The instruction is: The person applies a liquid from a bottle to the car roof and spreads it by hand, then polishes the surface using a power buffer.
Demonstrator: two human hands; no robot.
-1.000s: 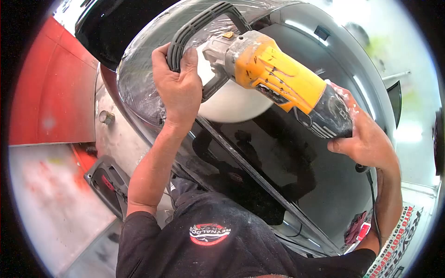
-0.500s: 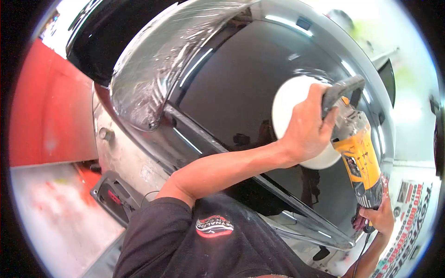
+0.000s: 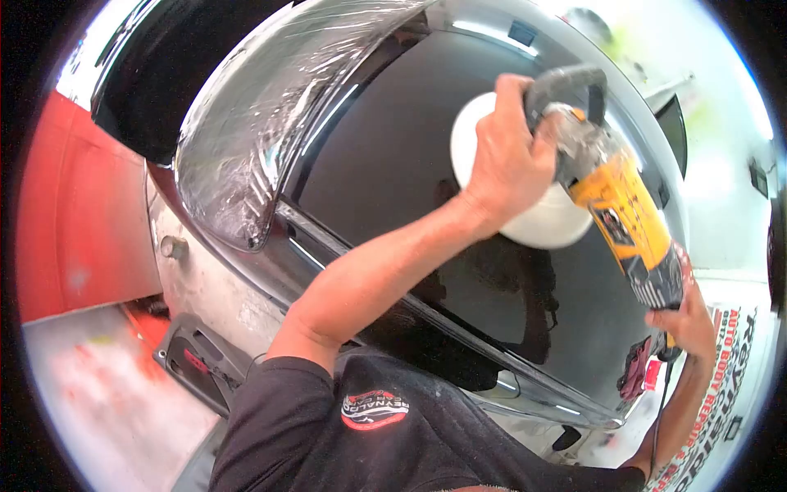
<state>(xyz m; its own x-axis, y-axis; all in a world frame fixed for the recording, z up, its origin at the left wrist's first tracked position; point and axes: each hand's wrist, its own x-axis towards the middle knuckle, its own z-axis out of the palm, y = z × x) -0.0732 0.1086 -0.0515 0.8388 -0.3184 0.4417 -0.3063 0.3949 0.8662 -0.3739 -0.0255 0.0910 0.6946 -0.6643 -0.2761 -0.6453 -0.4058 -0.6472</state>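
A glossy black car panel (image 3: 393,164) fills most of the view, curved by the lens, with dark reflections on its lower half too blurred to read. Over its upper left edge lies a clear crinkled plastic sheet (image 3: 246,139), and what it covers cannot be made out. Left of the panel stands a red painted surface (image 3: 74,221), cut off by the frame edge. Below the panel the person's black shirt (image 3: 385,443) shows only at the chest.

On the panel's upper right rests a yellow and black electric polisher (image 3: 627,217). Its round white foam pad (image 3: 545,225) lies flat against the paint, partly hidden behind the wrist. The left hand (image 3: 504,164) is clenched around the polisher's grey loop handle (image 3: 566,79) above the pad. The right hand (image 3: 689,320), at the panel's right edge, wraps the polisher's dark rear grip, its fingers mostly hidden. A black power cord (image 3: 660,410) drops from there. A small red cloth (image 3: 635,369) sits just beside it at the panel's lower right, indistinct.
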